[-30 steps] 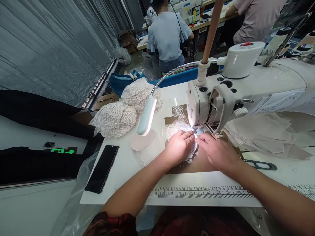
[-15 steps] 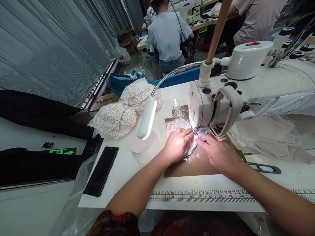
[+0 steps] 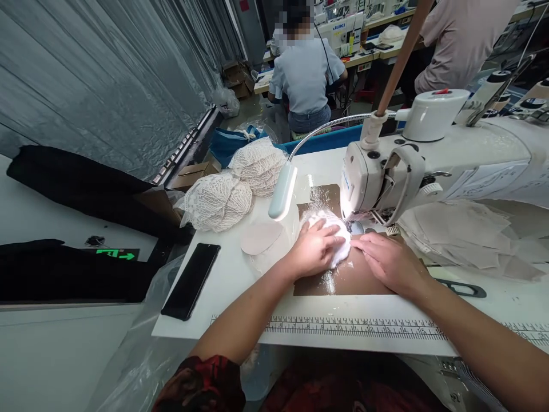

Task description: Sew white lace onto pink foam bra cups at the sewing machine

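A round white lace piece (image 3: 342, 252), bright under the lamp, lies at the needle end of a white sewing machine (image 3: 358, 177). My left hand (image 3: 315, 249) rests flat on it with the fingers spread. At its right edge, my right hand (image 3: 388, 260) has thumb and fingers pressed together, pinching the rim of the lace. The presser foot and needle area is just beyond my fingertips, and its detail is too small to tell. Beneath the lace is a brown, shiny sheet (image 3: 364, 277) on the machine table.
Two stacks of lace cups (image 3: 217, 201) sit at the back left, beside a bendable lamp (image 3: 283, 190). A beige oval piece (image 3: 261, 238) and a phone (image 3: 191, 280) lie left. Pale fabric pieces (image 3: 463, 232) and thread snips (image 3: 463, 288) are right. A printed ruler (image 3: 343, 328) runs along the front.
My left hand has gone from bunched fingers near the needle to a flat spread on the lace. More of the lace shows, slightly left of the needle. The camera view has shifted.
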Available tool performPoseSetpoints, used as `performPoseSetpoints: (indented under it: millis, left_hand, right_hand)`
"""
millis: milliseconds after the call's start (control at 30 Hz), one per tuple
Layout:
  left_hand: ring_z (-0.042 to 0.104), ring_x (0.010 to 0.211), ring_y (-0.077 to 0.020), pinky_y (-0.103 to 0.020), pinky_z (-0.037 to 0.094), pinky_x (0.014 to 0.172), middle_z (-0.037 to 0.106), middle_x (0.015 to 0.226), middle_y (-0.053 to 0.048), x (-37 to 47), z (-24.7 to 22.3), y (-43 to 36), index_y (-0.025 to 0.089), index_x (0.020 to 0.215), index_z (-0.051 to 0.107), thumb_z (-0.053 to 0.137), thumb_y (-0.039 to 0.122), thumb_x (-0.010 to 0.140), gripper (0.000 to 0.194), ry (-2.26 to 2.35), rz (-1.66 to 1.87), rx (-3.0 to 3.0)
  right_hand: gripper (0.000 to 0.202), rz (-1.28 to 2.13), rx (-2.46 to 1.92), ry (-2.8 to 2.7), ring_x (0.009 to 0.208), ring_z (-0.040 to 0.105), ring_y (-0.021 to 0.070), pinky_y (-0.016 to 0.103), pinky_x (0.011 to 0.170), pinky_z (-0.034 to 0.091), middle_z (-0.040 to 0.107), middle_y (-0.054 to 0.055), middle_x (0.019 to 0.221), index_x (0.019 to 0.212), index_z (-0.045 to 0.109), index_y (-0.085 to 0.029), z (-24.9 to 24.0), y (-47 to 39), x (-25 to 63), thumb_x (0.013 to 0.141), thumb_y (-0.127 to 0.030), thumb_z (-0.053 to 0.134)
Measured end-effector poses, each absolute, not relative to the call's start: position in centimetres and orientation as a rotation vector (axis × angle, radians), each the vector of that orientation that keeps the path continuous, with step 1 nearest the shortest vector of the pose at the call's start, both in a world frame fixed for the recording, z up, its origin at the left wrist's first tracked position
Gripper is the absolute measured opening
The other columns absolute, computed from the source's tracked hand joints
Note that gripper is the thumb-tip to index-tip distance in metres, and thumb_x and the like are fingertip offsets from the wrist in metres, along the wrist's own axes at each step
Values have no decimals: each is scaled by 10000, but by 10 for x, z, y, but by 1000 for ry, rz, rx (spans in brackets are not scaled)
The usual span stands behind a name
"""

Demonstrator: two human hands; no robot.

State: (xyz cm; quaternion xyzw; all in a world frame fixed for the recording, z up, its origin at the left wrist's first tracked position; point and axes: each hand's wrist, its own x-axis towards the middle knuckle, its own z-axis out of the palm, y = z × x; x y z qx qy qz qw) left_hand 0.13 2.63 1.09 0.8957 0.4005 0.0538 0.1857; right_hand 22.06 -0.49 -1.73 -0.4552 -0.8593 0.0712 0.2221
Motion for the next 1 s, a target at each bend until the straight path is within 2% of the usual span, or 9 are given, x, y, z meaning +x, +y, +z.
performPoseSetpoints:
  millis: [167, 300, 400, 467, 567, 667, 800, 900, 1000]
  left_hand:
    - [480, 1309, -242, -452, 338, 1136, 646, 1266, -37, -9, 26, 2, 224, 1086, 691, 522, 151, 857, 293, 602, 310, 2385]
    - [600, 1120, -188, -344, 482, 999, 661, 1183, -78, -7, 23, 8, 185, 1093, 662, 469, 178, 879, 288, 964, 627, 2224]
    - [622, 1023, -212, -341, 513, 891, 657, 1145, -89, 0, 22, 23, 166, 1176, 616, 536, 190, 821, 365, 1182, 413, 2246]
    - [631, 863, -204, -310, 510, 763, 684, 971, -61, 5, 25, 32, 162, 1094, 638, 571, 190, 772, 330, 1203, 185, 2257]
    - [551, 644, -145, -244, 425, 589, 593, 686, 6, 10, 28, 40, 169, 750, 591, 610, 212, 727, 53, 1094, 106, 2130]
    - [436, 541, -87, -206, 337, 509, 464, 601, 44, 10, 24, 45, 180, 628, 416, 633, 252, 721, 246, 918, 257, 1825]
    - [396, 533, -70, -199, 340, 513, 429, 599, 51, 3, 15, 51, 201, 621, 293, 605, 237, 742, 337, 991, 632, 1607]
    - [484, 649, -103, -221, 413, 599, 518, 726, 10, -4, 17, 46, 189, 694, 396, 551, 154, 763, 173, 1231, 925, 1724]
    - [574, 859, -165, -295, 491, 779, 613, 910, -50, -2, 23, 29, 176, 874, 546, 511, 148, 836, 59, 1262, 935, 2076]
  right_hand:
    - [323, 269, -1120, -2313, 846, 631, 197, 307, 708, 494, 711, 84, 990, 1041, 712, -172, -18, -6, 225, 881, -109, 439]
    - [310, 246, -995, -2423, 816, 611, 195, 303, 699, 480, 696, 76, 893, 1006, 725, -177, -15, -7, 224, 862, -99, 461]
    - [298, 192, -1030, -2530, 813, 592, 205, 310, 687, 458, 673, 81, 873, 1029, 722, -186, -14, -6, 225, 858, -115, 488]
    - [295, 211, -1067, -2554, 825, 584, 205, 309, 696, 448, 658, 84, 868, 1035, 720, -188, -15, -5, 227, 870, -118, 485]
    - [286, 271, -1074, -2545, 838, 575, 200, 310, 730, 441, 637, 86, 862, 1027, 719, -178, -15, -4, 230, 897, -139, 468]
    - [284, 310, -1106, -2531, 828, 568, 198, 310, 732, 432, 625, 81, 847, 992, 726, -176, -13, -4, 231, 898, -143, 461]
    - [288, 338, -1174, -2536, 819, 565, 202, 306, 705, 420, 632, 80, 841, 967, 733, -173, -8, -5, 229, 877, -123, 463]
    - [292, 337, -1216, -2536, 808, 565, 200, 298, 681, 408, 636, 73, 825, 963, 734, -179, -5, -7, 227, 878, -126, 459]
    - [298, 310, -1239, -2532, 781, 569, 190, 290, 657, 396, 648, 61, 819, 959, 730, -194, -5, -8, 227, 877, -133, 451]
